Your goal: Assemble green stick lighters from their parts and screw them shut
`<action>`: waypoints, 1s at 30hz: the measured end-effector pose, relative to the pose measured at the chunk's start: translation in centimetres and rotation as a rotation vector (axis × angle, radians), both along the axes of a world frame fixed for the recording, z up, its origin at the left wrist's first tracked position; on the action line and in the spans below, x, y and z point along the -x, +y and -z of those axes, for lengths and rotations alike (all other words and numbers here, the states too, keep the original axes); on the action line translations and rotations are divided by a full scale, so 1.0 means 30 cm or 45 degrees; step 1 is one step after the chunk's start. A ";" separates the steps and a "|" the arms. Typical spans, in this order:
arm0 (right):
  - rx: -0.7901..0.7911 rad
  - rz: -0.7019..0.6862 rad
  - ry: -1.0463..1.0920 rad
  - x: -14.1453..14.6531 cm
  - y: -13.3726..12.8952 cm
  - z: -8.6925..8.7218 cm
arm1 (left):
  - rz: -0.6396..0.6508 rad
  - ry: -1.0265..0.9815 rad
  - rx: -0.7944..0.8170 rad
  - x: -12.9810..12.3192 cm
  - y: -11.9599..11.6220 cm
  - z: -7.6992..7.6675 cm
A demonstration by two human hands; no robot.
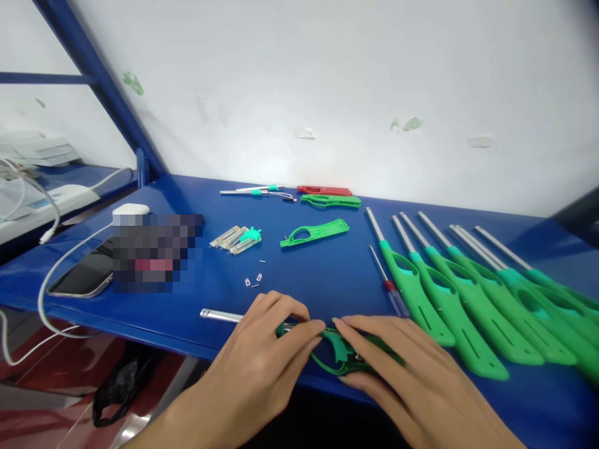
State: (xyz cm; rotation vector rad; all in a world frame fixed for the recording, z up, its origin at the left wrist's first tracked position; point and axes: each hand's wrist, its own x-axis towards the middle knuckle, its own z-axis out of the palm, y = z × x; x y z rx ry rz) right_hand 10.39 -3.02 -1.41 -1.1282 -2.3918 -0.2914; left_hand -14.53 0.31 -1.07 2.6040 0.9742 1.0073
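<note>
At the table's front edge, a green long-necked gas lighter (335,349) lies sideways with its inner parts showing. My left hand (269,352) is closed around its neck end, thumb and fingertips pinching near the teal trigger. The metal tube (219,315) sticks out to the left of that hand. My right hand (402,355) grips the handle end, which its fingers largely cover. Beyond my hands are small white clips (248,282) and tiny pins. A loose green half shell (318,233) rests farther back, beside several clear fuel tanks (231,239) with teal pieces.
Several closed green lighters (440,305) lie in a row at the right, next to a screwdriver (389,287). At the back are metal tubes (253,192), a red shell (325,190) and another green shell (331,201). A phone (84,273) and white cable (44,293) are left.
</note>
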 end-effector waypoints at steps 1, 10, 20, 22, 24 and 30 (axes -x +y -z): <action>-0.026 0.002 0.017 -0.001 -0.001 -0.005 | -0.013 -0.004 -0.009 0.000 0.001 -0.005; -0.065 0.050 0.217 -0.032 -0.001 0.010 | -0.405 0.064 -0.223 0.158 0.125 -0.091; -0.172 0.266 0.267 -0.025 -0.008 -0.004 | -0.581 0.454 -0.082 0.191 0.297 -0.178; -0.190 0.280 0.258 -0.020 -0.006 -0.010 | -0.538 0.542 -0.028 0.167 0.319 -0.187; -0.210 0.303 0.264 -0.017 -0.002 -0.015 | -0.499 0.620 0.017 0.138 0.339 -0.194; -0.133 0.368 0.392 -0.021 0.003 -0.016 | -0.448 0.724 0.077 0.055 0.379 -0.221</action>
